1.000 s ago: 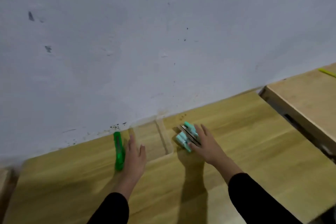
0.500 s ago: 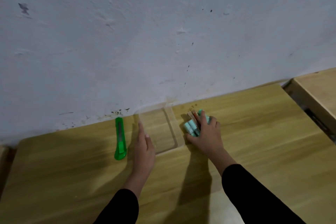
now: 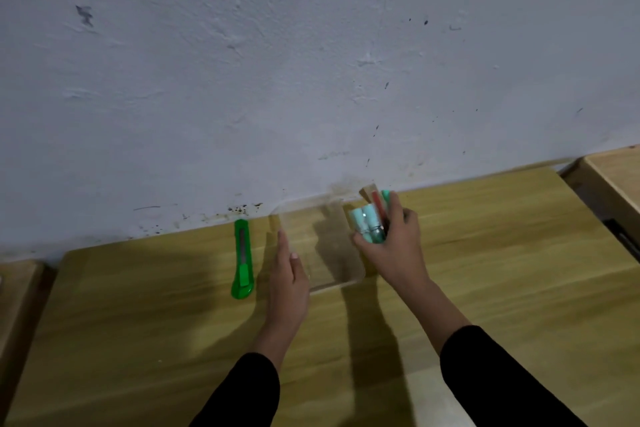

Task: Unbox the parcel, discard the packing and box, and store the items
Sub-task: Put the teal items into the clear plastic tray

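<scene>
A clear plastic tray (image 3: pixel 341 279) stands on the wooden table (image 3: pixel 502 260) against the wall, nothing visible inside it. My left hand (image 3: pixel 287 274) lies flat against the tray's left side, fingers straight. My right hand (image 3: pixel 391 246) is closed around a bundle of mint-green tubes and a red item (image 3: pixel 369 222), lifted off the table just right of the tray. What the bundle's items are is too blurred to tell.
A green utility knife (image 3: pixel 242 260) lies on the table left of my left hand, pointing at the wall. A second wooden table (image 3: pixel 613 180) stands to the right across a gap. Another wooden surface (image 3: pixel 17 288) shows at the left edge.
My right hand has closed on the mint-green bundle and raised it off the table. My left hand has slid from near the knife to the tray's left side.
</scene>
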Tool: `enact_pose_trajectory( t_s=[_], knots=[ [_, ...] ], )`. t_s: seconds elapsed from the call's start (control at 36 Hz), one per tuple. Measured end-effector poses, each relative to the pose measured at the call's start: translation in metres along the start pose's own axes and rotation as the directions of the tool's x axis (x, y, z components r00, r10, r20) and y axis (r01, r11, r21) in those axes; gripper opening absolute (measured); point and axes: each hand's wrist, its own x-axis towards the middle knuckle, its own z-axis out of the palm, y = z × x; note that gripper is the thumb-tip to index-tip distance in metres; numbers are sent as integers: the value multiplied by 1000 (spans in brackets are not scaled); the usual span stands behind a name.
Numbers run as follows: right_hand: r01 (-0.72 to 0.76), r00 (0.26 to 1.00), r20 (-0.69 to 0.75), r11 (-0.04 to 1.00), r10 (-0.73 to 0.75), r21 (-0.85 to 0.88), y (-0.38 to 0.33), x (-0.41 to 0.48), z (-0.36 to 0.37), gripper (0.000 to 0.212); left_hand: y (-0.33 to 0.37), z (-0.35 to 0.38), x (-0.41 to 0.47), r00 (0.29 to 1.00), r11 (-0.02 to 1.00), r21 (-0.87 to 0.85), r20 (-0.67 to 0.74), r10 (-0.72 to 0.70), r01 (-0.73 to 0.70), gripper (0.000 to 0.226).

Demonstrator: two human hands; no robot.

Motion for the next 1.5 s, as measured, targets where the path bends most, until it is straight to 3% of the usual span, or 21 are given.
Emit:
enact_pose_trajectory(
  t_s=[0.17, 0.36, 0.44, 0.53, 0.78, 0.92, 1.06, 1.28, 1.5],
  knots=[
    [94, 967, 246, 993, -73, -77, -34, -14, 35, 96, -3, -3, 2, 1000, 998, -65, 27, 12, -10, 53],
    [140, 964, 259, 950, -66, -280, -39, -12, 52, 96, -6, -18, 9, 968, 933, -345, 251, -16, 105, 53],
    [208, 949, 305, 880, -76, -427, -42, -12, 61, 95, -13, -21, 14, 945, 852, -481, 324, -46, 207, 54],
    [238, 930, 366, 824, -40, -514, -43, -14, 71, 90, -17, -22, 17, 926, 813, -513, 369, -82, 276, 55],
    [235, 869, 495, 900, -25, -366, -35, -18, 68, 77, -17, -18, 19, 928, 767, -565, 359, -101, 303, 56],
    [337, 823, 561, 869, -85, -363, -29, -20, 56, 75, -19, -16, 18, 931, 744, -598, 353, -88, 297, 55],
    [359, 846, 520, 851, -123, -383, -22, -22, 61, 78, -17, -17, 18, 931, 768, -577, 358, -67, 278, 55],
    [175, 945, 318, 934, -72, -310, -30, -24, 84, 79, -20, -19, 20, 919, 771, -556, 383, -95, 311, 56],
    [90, 973, 231, 957, -26, -274, -32, -18, 91, 86, -25, -19, 26, 915, 800, -514, 389, -104, 309, 57]
  ],
)
